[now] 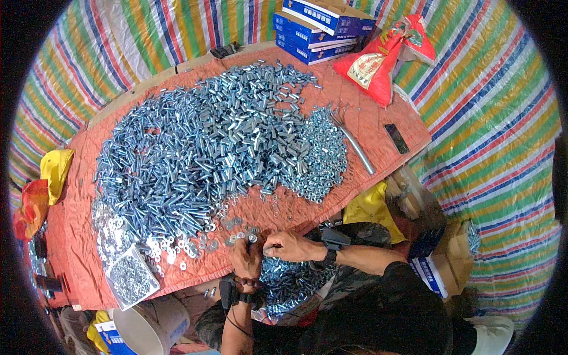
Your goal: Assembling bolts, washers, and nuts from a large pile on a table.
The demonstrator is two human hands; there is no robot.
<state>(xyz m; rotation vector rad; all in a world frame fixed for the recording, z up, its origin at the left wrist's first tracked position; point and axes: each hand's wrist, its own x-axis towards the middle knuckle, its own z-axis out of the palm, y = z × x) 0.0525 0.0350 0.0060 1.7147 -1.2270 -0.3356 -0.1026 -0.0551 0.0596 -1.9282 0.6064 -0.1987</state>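
At the table's near edge my left hand (244, 260) is closed, with a small bolt (252, 238) upright between its fingertips; its silvery round end shows on top. Right beside it, my right hand (289, 245) is curled in a pinch, and whatever it may hold is hidden. Beyond both hands spreads a large heap of bluish metal sleeves and bolts (201, 136). Hex nuts (322, 154) lie at its right end. Flat washers (177, 245) are scattered along the left front. Below my hands, several bluish metal fasteners (290, 281) fill a container whose shape is mostly hidden.
A white tray of small rings (133, 278) sits at the left front edge, above a pale bucket (148, 325). On the right lie a bent metal tool (357, 145) and a phone (396, 138). Blue boxes (319, 35) and a red bag (373, 68) stand behind.
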